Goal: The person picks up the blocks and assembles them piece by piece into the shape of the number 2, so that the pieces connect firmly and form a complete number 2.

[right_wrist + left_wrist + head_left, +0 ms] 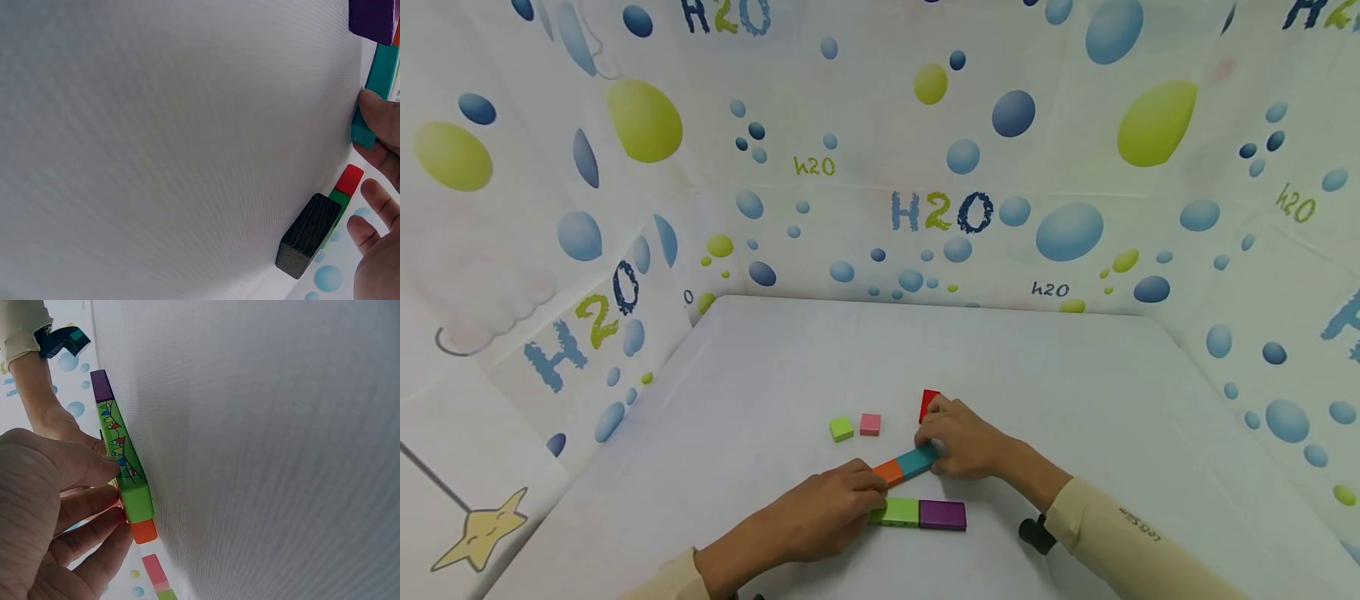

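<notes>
A bubble-patterned backdrop (865, 108) is showing "H2O" and "h2o" beyond the white table (1037, 375). On the near side, the left hand (827, 508), fingers curled, is gripping an orange block (889, 473); the right hand (964, 442) is pinching the adjoining teal block (916, 462).

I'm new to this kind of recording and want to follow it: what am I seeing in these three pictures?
No machine: just a person's bare left hand and right hand over a white table. The wide picture comes from a camera worn on the head; the others come from cameras on each wrist, so the table looks tilted. The left hand holds one end of an orange block; the right pinches a teal block, and the two blocks meet end to end. Nearer the person lie a long green block and a purple block; farther off, a small green block, a pink block and a red block. The right wrist view adds a dark block.
</notes>
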Tool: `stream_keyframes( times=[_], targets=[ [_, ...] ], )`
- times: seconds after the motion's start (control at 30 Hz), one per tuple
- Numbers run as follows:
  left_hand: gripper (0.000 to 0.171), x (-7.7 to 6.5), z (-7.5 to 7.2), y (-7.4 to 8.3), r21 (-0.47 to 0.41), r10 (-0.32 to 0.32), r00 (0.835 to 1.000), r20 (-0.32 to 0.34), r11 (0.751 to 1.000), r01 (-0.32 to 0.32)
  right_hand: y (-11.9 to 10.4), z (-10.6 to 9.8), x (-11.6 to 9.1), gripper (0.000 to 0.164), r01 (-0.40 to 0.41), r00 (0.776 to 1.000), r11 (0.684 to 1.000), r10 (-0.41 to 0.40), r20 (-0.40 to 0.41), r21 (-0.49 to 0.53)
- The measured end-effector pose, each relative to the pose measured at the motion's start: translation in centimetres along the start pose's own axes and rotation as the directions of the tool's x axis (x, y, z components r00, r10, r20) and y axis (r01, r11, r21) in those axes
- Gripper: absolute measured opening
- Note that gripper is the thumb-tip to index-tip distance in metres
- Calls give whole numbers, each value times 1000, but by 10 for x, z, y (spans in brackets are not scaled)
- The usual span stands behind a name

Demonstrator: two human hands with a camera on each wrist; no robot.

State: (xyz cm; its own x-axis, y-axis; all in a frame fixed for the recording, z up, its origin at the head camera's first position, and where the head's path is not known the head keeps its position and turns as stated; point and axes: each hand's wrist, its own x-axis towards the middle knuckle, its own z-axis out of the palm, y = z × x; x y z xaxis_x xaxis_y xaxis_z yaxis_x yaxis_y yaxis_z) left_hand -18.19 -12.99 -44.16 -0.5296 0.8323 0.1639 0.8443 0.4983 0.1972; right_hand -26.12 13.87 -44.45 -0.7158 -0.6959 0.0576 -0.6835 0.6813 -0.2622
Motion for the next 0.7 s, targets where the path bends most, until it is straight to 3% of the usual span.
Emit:
stream_keyframes(
  times=[0.37,0.7],
  targets=[
    [25,-1,-2,1,-11,-4,1000,9,1000,4,-2,-4,0,48,-55,998,998,55,32,20],
    [25,0,0,-1,-20,2,1000,-7,1000,-2,9,-14,-8,55,-67,997,997,68,-42,23]
  ],
)
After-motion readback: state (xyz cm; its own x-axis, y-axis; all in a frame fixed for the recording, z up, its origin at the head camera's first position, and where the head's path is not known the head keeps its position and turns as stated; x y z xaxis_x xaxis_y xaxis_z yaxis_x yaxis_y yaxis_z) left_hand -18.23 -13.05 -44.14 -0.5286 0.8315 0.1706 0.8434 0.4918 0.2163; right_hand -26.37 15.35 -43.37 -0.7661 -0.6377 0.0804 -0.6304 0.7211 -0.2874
